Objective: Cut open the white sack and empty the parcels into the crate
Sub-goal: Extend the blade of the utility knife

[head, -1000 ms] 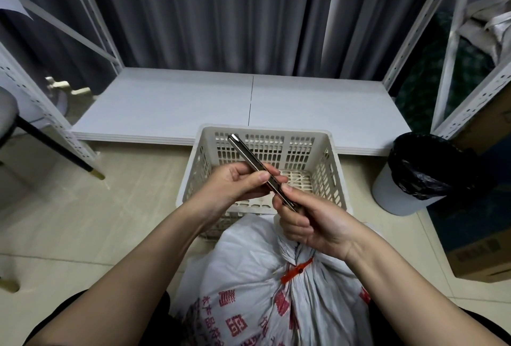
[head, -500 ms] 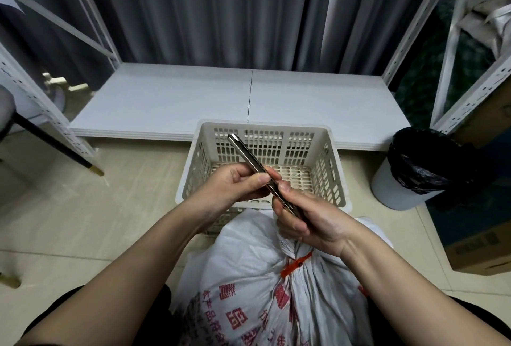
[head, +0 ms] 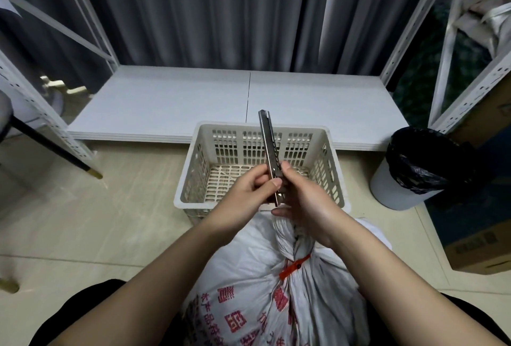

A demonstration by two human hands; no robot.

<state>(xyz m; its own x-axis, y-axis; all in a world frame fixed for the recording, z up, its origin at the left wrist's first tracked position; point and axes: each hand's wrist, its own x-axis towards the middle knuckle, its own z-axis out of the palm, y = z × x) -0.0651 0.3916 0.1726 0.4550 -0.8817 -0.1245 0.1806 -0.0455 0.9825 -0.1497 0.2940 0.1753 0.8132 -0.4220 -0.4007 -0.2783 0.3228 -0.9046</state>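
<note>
white woven plastic sack [head: 265, 290], neck tied with an orange seal [head: 294, 266], is stood at 6 o'clock below both hands. a slim metal utility knife [head: 269, 152], long axis toward 12, is pinched by the left hand [head: 249, 193] and gripped by the nearer right hand [head: 304, 196]; the beige slotted plastic crate [head: 261, 163] is set beyond.

Beige tiled floor [head: 116, 224] bearing a perforated cream plastic crate [head: 190, 177], a tied white sack [head: 249, 271] with red print just in front of the crate, a white bin [head: 392, 193] lined with a black bag to the right, and a cardboard box [head: 475, 249] beyond it. Low white platform [head: 177, 102] behind the crate, against a grey curtain.
</note>
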